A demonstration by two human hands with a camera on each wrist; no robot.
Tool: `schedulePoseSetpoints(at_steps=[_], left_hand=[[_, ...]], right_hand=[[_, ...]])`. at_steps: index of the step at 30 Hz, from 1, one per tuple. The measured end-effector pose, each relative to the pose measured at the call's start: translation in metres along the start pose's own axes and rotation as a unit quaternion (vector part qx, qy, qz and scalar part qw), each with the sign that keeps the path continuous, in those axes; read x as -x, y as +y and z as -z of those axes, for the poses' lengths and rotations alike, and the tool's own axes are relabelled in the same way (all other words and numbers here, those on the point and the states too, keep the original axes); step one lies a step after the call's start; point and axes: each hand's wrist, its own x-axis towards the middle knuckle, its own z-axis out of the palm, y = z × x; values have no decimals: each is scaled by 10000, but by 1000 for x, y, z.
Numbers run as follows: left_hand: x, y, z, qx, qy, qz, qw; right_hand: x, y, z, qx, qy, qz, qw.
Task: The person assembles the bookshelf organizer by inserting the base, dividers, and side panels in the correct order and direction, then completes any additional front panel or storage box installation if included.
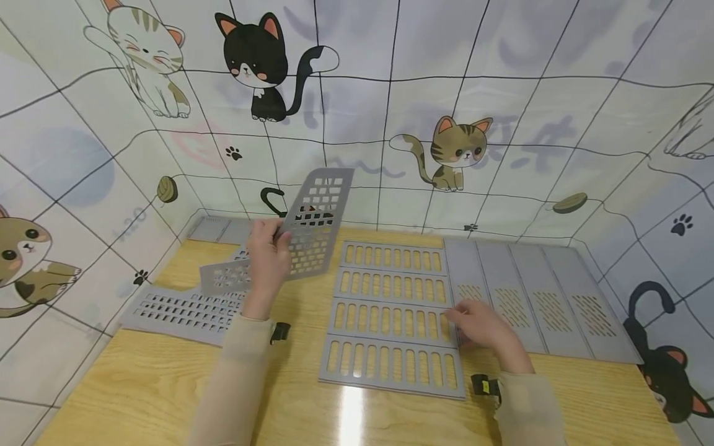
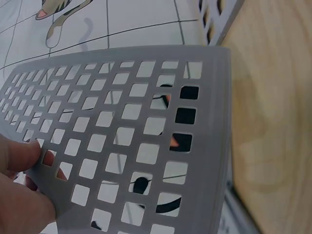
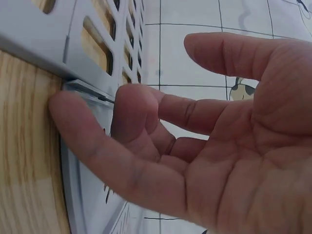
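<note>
My left hand (image 1: pixel 269 263) grips a thin grey panel (image 2: pixel 214 107) pierced with rows of small square holes. The panel stands tilted up above the table, thumb on one face. My right hand (image 1: pixel 485 328) is at the right edge of a flat grey piece with long slots (image 1: pixel 458 375), made of several strips. Up close in the right wrist view, its fingers (image 3: pixel 131 173) bend loosely beside the grey edges, with the thumb held apart; whether the fingertips touch is hard to tell.
Grey panels with small diagonal slots (image 1: pixel 502 266) lie side by side at the right. Another perforated grey panel (image 1: pixel 127 314) rests at the left, partly behind the left arm. A small grey piece (image 1: pixel 206 234) sits at the back left. Cat-printed sheeting (image 1: pixel 368 111) surrounds the wooden table (image 1: pixel 139 378).
</note>
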Motion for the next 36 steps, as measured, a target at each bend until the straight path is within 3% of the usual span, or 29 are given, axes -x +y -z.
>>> schedulePoseSetpoints(at_steps=[6, 11, 24, 29, 36], left_hand=[[8, -5, -12, 136, 139, 26, 9998], [9, -6, -15, 199, 110, 42, 9997], [8, -12, -14, 165, 40, 931, 9955], [7, -14, -13, 236, 94, 1081, 9938], [7, -15, -13, 196, 107, 1203, 9925]], right_hand=[[3, -3, 2, -340, -25, -97, 9994], [3, -6, 0, -799, -186, -115, 9966], [-1, -11, -8, -1270, 30, -69, 9919], [-6, -12, -10, -1770, 351, -70, 9836], [-10, -12, -17, -2576, 567, -80, 9646]])
